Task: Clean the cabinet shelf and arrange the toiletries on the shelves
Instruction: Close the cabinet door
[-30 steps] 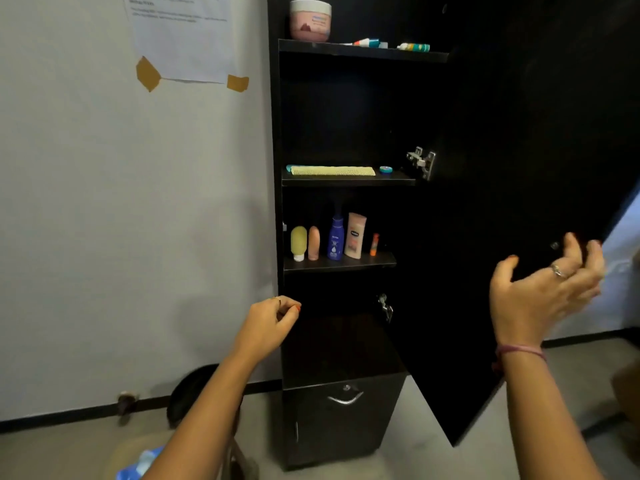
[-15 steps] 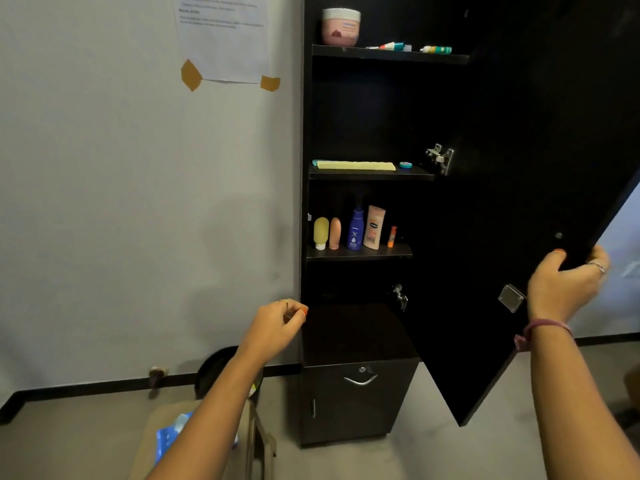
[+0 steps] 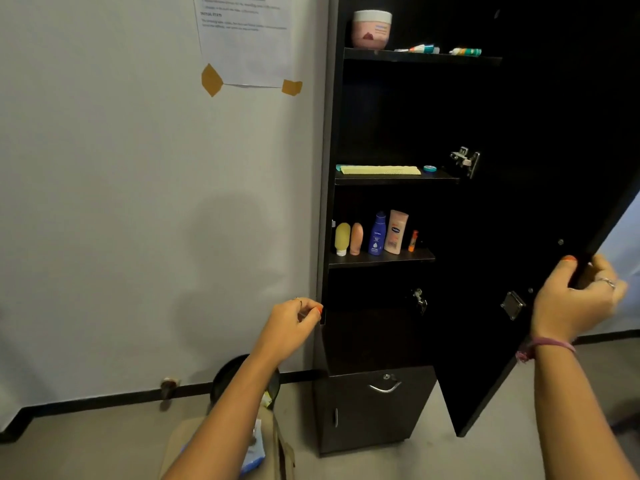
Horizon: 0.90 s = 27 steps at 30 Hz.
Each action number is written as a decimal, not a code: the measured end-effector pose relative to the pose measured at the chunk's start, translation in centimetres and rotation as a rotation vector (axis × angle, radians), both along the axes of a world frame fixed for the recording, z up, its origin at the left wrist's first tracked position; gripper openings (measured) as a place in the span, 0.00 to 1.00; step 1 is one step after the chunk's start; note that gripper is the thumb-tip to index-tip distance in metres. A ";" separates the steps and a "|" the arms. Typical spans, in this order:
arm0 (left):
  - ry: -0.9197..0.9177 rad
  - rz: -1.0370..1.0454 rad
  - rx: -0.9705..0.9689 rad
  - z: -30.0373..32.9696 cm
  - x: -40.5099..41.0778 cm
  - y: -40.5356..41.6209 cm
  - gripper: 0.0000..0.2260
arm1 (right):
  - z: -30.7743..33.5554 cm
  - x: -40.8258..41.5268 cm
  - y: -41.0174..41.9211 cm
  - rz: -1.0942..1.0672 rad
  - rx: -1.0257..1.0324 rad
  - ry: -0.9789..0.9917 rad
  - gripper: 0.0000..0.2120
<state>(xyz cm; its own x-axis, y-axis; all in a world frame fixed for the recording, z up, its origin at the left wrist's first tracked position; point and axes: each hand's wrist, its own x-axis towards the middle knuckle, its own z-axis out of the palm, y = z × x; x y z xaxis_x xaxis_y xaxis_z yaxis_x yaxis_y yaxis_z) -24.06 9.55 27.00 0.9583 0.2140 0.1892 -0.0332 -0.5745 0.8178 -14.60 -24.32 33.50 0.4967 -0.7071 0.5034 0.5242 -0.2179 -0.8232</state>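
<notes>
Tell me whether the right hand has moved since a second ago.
Yes. The right hand closed in on the cabinet door and now grips its free edge; earlier it hovered open, off the door.

The cabinet (image 3: 381, 341) is black throughout, its open door (image 3: 519, 237) just as dark, with silver hinges and a silver handle (image 3: 385, 388) on the lower compartment. On the top shelf a pink jar (image 3: 371, 29) has a white lid; beside it lie tubes (image 3: 420, 48) banded white, teal and red. The middle shelf shows a pale yellow comb (image 3: 379, 170) and a small teal tin (image 3: 429, 168). Lower down stand a yellow bottle (image 3: 342, 239), a peach bottle (image 3: 356, 239), a dark blue bottle (image 3: 377, 233), a beige-pink lotion bottle (image 3: 396, 232) with a blue logo, and an orange stick (image 3: 413, 241). Both hands have orange nails; the right hand (image 3: 571, 299) shows a silver ring and a pink wristband (image 3: 547, 344). The wall (image 3: 104, 202) is pale grey-white, its paper notice (image 3: 242, 36) fixed with tan tape
</notes>
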 end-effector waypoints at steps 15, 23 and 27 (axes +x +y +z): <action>-0.006 -0.098 0.002 0.7 4.9 9.7 0.06 | -1.2 -0.3 12.4 0.074 -0.154 -0.049 0.15; -0.004 -0.118 0.005 0.9 6.4 12.0 0.06 | 0.1 3.1 19.4 0.151 -0.275 0.130 0.13; -0.008 -0.133 -0.032 1.3 7.4 12.0 0.06 | 0.7 4.9 21.3 0.213 -0.332 0.181 0.12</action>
<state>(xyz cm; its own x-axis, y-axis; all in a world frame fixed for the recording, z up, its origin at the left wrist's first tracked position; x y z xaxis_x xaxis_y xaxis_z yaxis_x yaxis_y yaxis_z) -16.69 21.54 28.31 0.9771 0.0910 0.1924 -0.1143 -0.5383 0.8349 -9.66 -3.00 34.22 0.7152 -0.3932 0.5778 0.4401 -0.3889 -0.8094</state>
